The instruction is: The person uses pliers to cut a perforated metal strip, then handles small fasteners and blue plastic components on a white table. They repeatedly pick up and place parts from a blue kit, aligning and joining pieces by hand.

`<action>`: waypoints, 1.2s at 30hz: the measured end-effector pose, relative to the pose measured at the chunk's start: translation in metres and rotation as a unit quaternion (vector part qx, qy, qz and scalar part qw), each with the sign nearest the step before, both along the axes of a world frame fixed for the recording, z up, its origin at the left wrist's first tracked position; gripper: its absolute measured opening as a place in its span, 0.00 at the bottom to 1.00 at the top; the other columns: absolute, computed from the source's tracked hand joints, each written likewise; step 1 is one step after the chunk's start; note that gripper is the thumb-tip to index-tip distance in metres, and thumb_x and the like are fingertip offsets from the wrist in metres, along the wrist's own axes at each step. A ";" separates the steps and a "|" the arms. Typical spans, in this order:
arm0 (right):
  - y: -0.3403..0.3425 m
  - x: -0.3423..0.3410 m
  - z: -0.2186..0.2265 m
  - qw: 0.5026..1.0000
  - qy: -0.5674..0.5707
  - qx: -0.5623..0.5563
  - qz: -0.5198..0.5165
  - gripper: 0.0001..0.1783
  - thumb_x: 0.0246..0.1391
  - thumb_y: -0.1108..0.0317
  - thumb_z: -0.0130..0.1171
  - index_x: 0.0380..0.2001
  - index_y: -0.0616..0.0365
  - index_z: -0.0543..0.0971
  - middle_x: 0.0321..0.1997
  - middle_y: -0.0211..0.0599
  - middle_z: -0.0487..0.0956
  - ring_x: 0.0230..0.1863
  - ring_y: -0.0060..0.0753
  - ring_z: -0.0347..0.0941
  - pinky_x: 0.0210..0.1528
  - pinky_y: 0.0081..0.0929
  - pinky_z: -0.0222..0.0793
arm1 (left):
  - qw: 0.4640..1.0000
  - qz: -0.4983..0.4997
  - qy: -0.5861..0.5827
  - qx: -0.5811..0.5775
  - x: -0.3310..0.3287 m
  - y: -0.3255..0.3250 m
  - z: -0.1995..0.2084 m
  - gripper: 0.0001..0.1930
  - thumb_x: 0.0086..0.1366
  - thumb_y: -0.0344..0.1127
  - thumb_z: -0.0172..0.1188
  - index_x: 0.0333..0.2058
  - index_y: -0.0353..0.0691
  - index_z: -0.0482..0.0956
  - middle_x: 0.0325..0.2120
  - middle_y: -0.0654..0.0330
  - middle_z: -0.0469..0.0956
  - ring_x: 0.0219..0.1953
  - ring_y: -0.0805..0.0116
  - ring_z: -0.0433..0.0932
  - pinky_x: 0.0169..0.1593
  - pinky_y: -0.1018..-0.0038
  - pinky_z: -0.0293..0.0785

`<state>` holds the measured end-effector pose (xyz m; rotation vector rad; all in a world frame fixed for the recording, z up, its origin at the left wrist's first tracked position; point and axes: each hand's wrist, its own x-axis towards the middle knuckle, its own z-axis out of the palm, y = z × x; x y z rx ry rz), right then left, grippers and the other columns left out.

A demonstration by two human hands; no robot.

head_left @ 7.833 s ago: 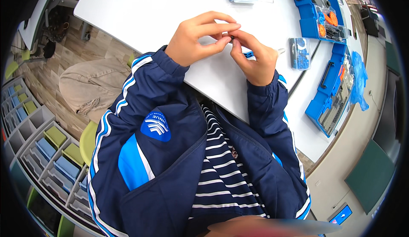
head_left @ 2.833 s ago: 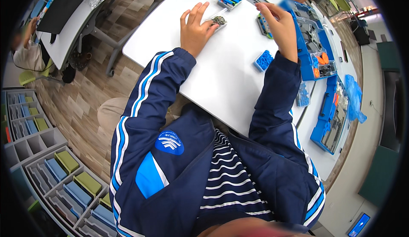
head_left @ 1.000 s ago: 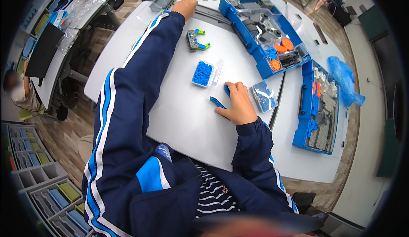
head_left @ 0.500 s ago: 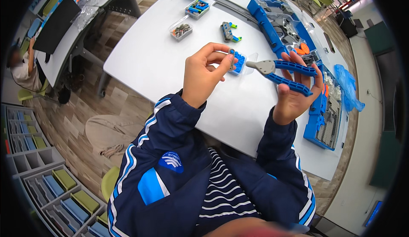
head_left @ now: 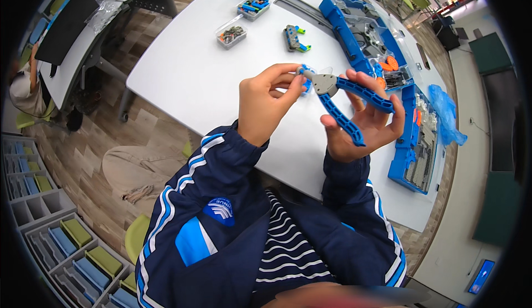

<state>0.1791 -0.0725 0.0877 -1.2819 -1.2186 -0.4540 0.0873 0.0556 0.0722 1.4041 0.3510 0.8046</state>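
Observation:
Over the white table, my left hand (head_left: 267, 100) pinches a small grey building piece (head_left: 301, 71) between thumb and forefinger. My right hand (head_left: 363, 125) grips plastic pliers (head_left: 325, 85) with a grey head and blue handles. The handles are spread wide, and the grey tip reaches the small piece at my left fingertips. Whether the tip has caught the piece is too small to tell. Just behind, a clear box of blue pieces (head_left: 308, 81) is partly hidden by my fingers and the pliers. Beyond it lies a small grey, blue and green assembly (head_left: 295, 38).
Two clear boxes, a box of mixed pieces (head_left: 231, 34) and a box of blue pieces (head_left: 254, 6), stand farther back. Blue cases (head_left: 348, 36) line the right side, with a blue plastic bag (head_left: 445, 114) beside them. Another person (head_left: 30, 89) sits at the left.
My right hand has brought the pliers leftward to the piece in my left hand. The pliers' handles have spread farther apart. My left hand stays nearly in place.

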 end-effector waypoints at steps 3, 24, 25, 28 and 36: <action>-0.003 0.002 -0.002 1.000 0.002 -0.008 0.012 0.64 0.39 0.61 0.82 0.68 0.48 0.44 0.60 0.62 0.70 0.58 0.54 0.74 0.54 0.48 0.80 | 0.998 0.013 0.044 0.045 0.002 -0.004 -0.001 0.13 0.65 0.25 0.63 0.48 0.29 0.81 0.33 0.54 0.85 0.34 0.71 0.85 0.35 0.77 0.83; 0.001 0.004 -0.021 1.000 0.011 0.000 0.007 0.57 0.48 0.53 0.76 0.67 0.49 0.44 0.54 0.57 0.74 0.54 0.47 0.78 0.53 0.44 0.81 | 1.000 0.016 0.011 -0.015 0.002 -0.012 -0.013 0.08 0.65 0.24 0.61 0.42 0.29 0.81 0.32 0.55 0.84 0.34 0.70 0.85 0.32 0.78 0.83; 0.002 0.004 -0.022 1.000 0.015 -0.001 0.013 0.58 0.47 0.53 0.77 0.67 0.49 0.44 0.54 0.57 0.74 0.54 0.47 0.78 0.53 0.44 0.81 | 1.000 0.016 0.012 -0.010 0.001 -0.011 -0.013 0.08 0.65 0.24 0.61 0.42 0.29 0.81 0.32 0.54 0.84 0.34 0.70 0.85 0.32 0.78 0.83; 0.001 0.005 -0.024 0.998 0.037 0.012 0.052 0.59 0.45 0.63 0.79 0.66 0.51 0.43 0.57 0.63 0.71 0.56 0.51 0.76 0.54 0.47 0.80 | 1.000 0.020 0.016 -0.017 0.000 -0.010 -0.014 0.08 0.66 0.24 0.61 0.42 0.29 0.80 0.32 0.54 0.84 0.34 0.70 0.85 0.32 0.78 0.83; 0.000 0.002 -0.025 0.998 0.027 0.007 0.053 0.61 0.44 0.60 0.80 0.67 0.49 0.42 0.58 0.63 0.70 0.57 0.52 0.75 0.55 0.48 0.80 | 1.000 0.012 0.020 -0.010 0.000 -0.010 -0.018 0.09 0.66 0.24 0.60 0.44 0.28 0.80 0.34 0.53 0.84 0.35 0.69 0.85 0.33 0.77 0.84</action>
